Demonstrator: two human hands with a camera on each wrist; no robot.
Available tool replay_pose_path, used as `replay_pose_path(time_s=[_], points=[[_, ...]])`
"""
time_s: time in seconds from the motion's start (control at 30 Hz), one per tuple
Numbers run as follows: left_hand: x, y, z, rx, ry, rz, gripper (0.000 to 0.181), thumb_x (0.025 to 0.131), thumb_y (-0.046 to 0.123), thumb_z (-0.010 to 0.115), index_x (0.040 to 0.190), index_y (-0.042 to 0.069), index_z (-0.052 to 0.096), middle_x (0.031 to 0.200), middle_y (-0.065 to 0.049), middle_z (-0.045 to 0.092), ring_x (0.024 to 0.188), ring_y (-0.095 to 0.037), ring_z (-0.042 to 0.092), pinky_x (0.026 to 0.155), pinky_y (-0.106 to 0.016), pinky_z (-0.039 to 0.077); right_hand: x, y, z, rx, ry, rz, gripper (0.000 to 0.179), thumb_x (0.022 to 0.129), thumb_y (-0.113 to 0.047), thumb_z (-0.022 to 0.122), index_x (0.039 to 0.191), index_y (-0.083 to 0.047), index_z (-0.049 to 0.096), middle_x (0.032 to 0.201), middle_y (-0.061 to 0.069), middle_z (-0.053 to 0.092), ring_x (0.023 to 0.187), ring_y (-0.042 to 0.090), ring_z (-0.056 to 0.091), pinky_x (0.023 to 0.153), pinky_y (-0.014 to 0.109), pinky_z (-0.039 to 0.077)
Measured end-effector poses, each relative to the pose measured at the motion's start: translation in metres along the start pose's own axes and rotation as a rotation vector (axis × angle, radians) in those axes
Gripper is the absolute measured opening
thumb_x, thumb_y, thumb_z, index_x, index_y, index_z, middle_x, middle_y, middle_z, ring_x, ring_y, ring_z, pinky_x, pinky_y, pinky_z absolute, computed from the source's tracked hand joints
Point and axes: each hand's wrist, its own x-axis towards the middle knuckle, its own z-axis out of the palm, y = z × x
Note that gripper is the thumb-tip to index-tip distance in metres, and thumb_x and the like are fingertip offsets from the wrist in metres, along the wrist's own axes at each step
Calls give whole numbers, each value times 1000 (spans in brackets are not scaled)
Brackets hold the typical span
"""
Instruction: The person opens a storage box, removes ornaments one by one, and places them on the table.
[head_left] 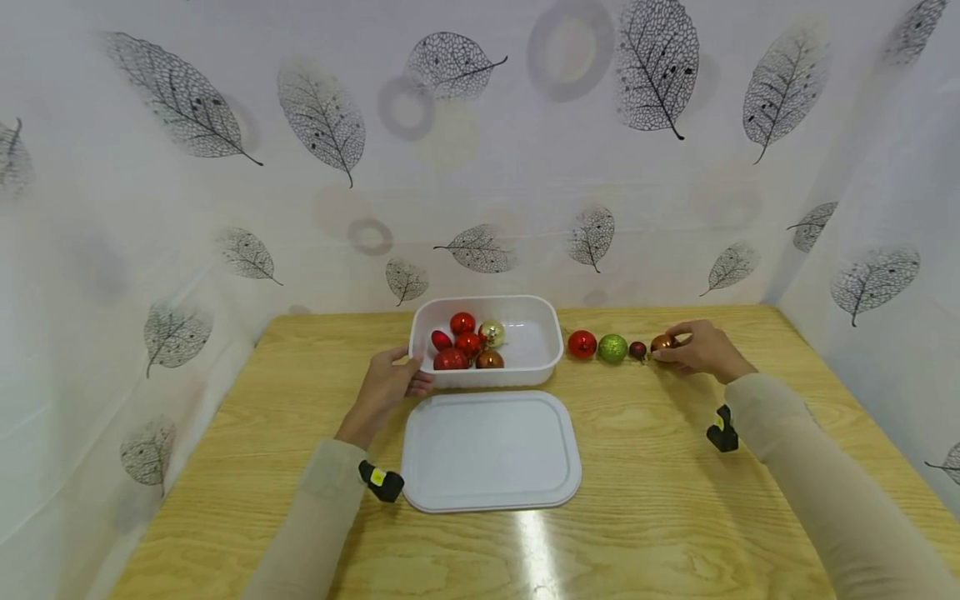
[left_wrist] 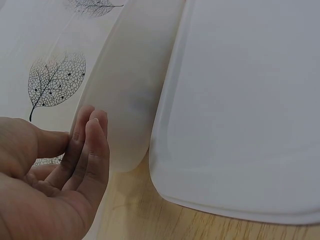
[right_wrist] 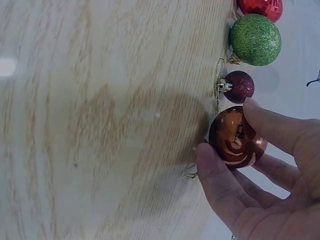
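My left hand [head_left: 385,385] holds the near left corner of a white plastic container [head_left: 528,340], thumb at the rim and fingers against the outer wall. Inside are several Christmas baubles in red, gold and copper, such as a shiny gold bauble [head_left: 492,333]. At the right, my right hand [head_left: 701,348] grips a shiny copper bauble [right_wrist: 235,136] between thumb and fingers, close over the table. Beside it, in a row toward the container, are a small dark red glitter bauble [right_wrist: 240,87], a green glitter bauble [right_wrist: 256,40] and a red bauble [head_left: 582,344].
A white lid [head_left: 491,450] lies flat on the wooden table [head_left: 645,500], just in front of the container. A leaf-patterned white curtain [head_left: 480,167] hangs behind the table and along both sides. Each wrist wears a small black camera [head_left: 381,481].
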Motion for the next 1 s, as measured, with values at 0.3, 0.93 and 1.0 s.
replay_pose_path(time_s=[0.3,0.93,1.0], points=[[-1,1,1,-5,-1,0,46,107,11,51,147,-9,42,86,-16,73,69,-15,71,67,-25,62,-2,-1,0,-1,-4,8,68,97,-15,69,142,23,35,121,43,58,86,36,73,74,45,64],[0,0,0,-23,2,-11,46,107,9,50,148,-10,40,85,-16,73,68,-14,70,66,-24,62,-9,-8,-17,-46,-12,46,70,99,-17,67,146,20,30,127,43,55,108,50,63,83,48,62],[0,0,0,-22,3,-10,47,107,9,50,148,-10,40,86,-17,73,68,-14,70,66,-24,62,-9,-9,-21,-53,-9,37,69,100,-17,66,146,20,31,127,43,55,111,53,60,84,49,61]])
